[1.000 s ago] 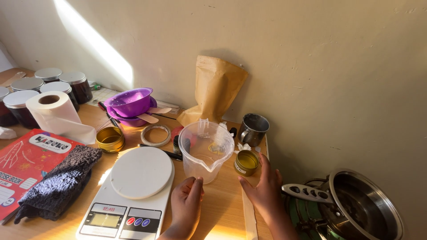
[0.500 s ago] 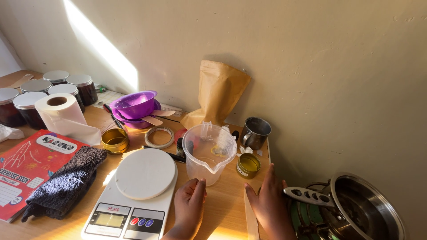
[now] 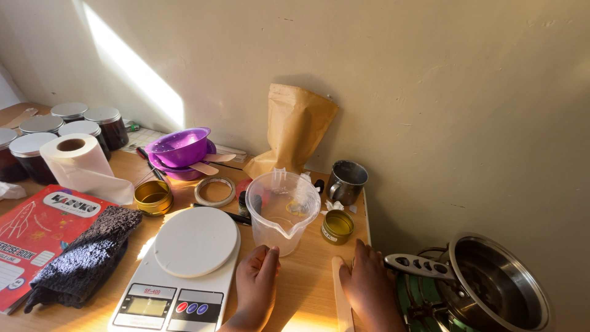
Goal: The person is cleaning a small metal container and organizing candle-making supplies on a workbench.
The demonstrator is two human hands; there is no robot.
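Note:
My left hand rests on the wooden table, fingers curled, just below a clear plastic measuring jug and beside a white kitchen scale. It holds nothing. My right hand lies flat at the table's right edge, fingers on or beside a flat wooden stick, close to the grey handle of a steel pot. A small gold tin sits just above that hand.
A brown paper pouch leans on the wall by a metal mug. Purple bowls, a tape ring, another gold tin, a paper roll, lidded jars, a red exercise book and dark cloth lie to the left.
My right hand has drawn back from the small gold tin toward the table's near edge, next to the wooden stick. My left hand has hardly moved. The camera shifted slightly.

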